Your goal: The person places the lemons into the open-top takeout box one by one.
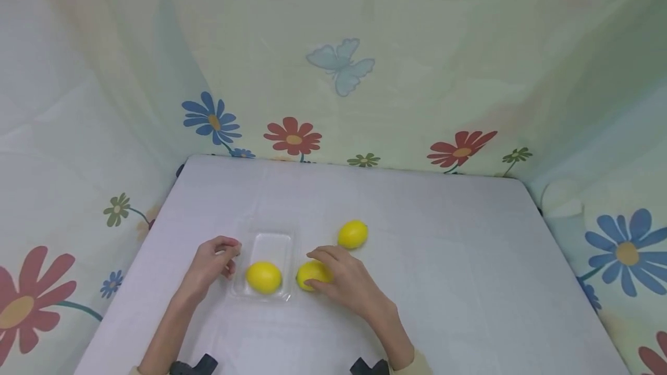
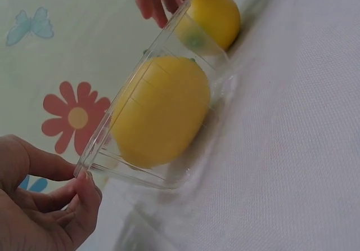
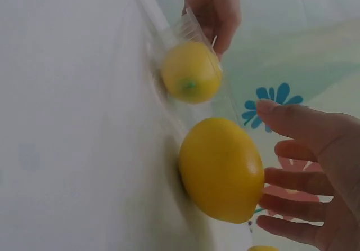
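Observation:
A clear plastic container (image 1: 255, 239) sits on the white-covered table with one lemon (image 1: 263, 278) in its near half. My left hand (image 1: 211, 265) pinches the container's left rim between thumb and fingers, as the left wrist view shows at the rim corner (image 2: 84, 169). Just right of the container lies a second lemon (image 1: 311, 271) on the cloth. Over it reaches my right hand (image 1: 349, 282), thumb and fingers spread on either side. In the right wrist view the fingertips (image 3: 270, 178) are right at this lemon's side, while the thumb stands off from it.
A third lemon (image 1: 352, 234) rests on the table just beyond my right hand. White cloth (image 1: 469, 271) covers the tabletop. A curtain (image 1: 396, 45) printed with flowers and a butterfly hangs behind the table and along both sides.

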